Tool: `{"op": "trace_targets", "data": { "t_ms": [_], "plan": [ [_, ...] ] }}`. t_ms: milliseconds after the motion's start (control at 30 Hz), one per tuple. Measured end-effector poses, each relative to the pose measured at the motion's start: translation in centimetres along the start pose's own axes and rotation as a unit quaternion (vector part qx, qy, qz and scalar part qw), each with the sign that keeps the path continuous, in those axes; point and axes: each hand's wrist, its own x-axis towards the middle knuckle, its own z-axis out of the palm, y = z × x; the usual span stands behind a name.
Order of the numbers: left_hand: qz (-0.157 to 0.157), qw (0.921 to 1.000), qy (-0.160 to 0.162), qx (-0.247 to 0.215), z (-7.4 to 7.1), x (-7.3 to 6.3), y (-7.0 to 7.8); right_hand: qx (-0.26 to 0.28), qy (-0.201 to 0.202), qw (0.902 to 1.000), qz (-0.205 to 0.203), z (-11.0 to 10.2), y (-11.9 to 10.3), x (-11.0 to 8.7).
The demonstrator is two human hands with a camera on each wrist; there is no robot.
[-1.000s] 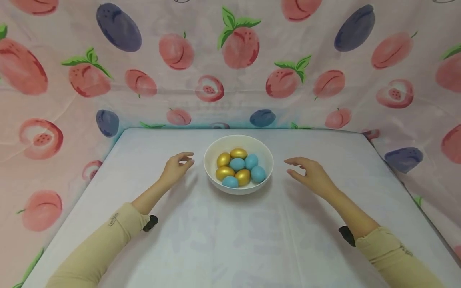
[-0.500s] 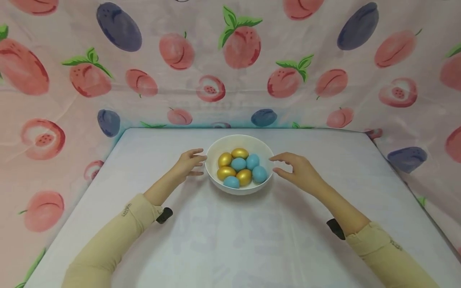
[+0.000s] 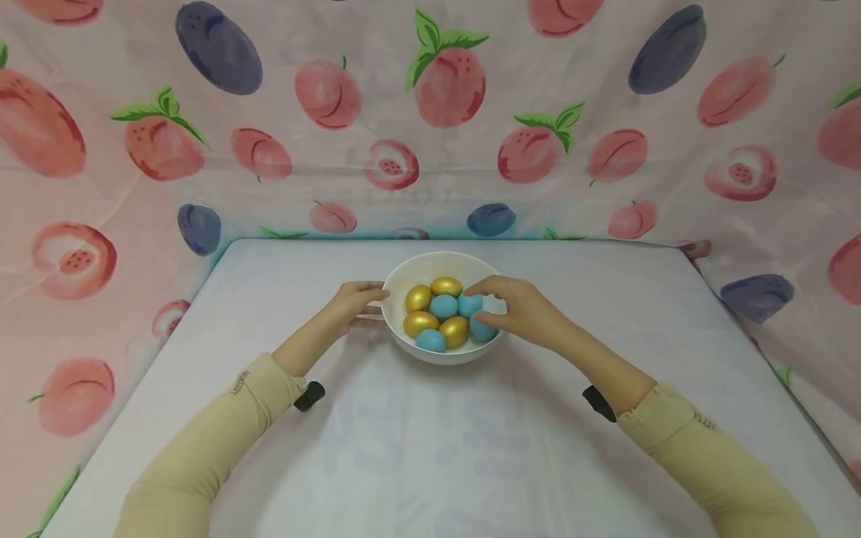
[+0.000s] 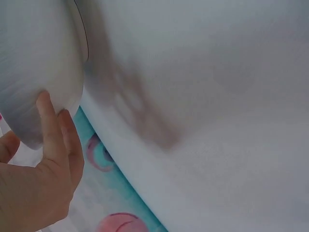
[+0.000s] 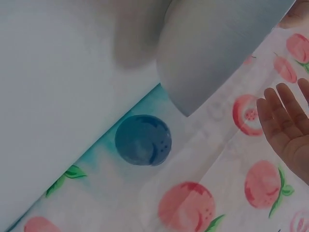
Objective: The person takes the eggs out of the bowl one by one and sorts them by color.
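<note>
A white bowl (image 3: 444, 359) holds golden eggs (image 3: 420, 323) and blue eggs (image 3: 430, 341). My left hand (image 3: 353, 302) holds the bowl's left side, one fingertip over the rim. In the left wrist view, that hand (image 4: 43, 169) has its fingers against the bowl's outer wall (image 4: 43, 58) and its thumb past the rim. My right hand (image 3: 514, 310) reaches over the right rim, thumb and fingertips apart above two blue eggs at the right, partly hiding them. The right wrist view shows this hand (image 5: 289, 130) above the bowl's rim with fingers spread and nothing between them.
The bowl stands toward the back of a table covered in white cloth (image 3: 430, 448). Behind it and along both sides hangs a fruit-print curtain (image 3: 403, 202). A dark wrist strap (image 3: 599, 403) shows under the right sleeve, another (image 3: 309, 396) under the left.
Both hands have moved inward to the bowl. The left has come to its rim and taken hold; the right has passed over the rim to above the blue eggs. The bowl stays in place.
</note>
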Motion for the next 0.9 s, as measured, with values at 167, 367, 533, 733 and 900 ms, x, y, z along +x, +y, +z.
{"op": "trace_targets", "data": {
  "t_ms": [167, 367, 533, 733, 900],
  "plan": [
    [-0.019, 0.9998, 0.005, 0.005, -0.3, 0.4, 0.6, -0.001, -0.034, 0.9994, 0.004, 0.2, -0.8, 1.3],
    [-0.015, 0.9994, 0.012, 0.028, -0.4, 0.8, 0.9, -0.018, -0.069, 0.9973, -0.016, 0.8, -1.6, 2.6],
    [-0.001, 0.9994, 0.017, 0.029, -0.4, 1.2, 0.6, -0.04, -0.108, 0.9932, -0.014, 1.5, -2.0, 3.5],
    [0.021, 0.9984, 0.022, 0.048, -0.4, 1.6, 0.1, -0.045, -0.154, 0.9865, -0.033, 1.9, -2.1, 4.3],
    [0.026, 0.9982, 0.022, 0.05, -0.4, 1.6, 0.0, -0.068, -0.202, 0.9752, -0.06, 2.1, -2.3, 4.9]
  ]
}}
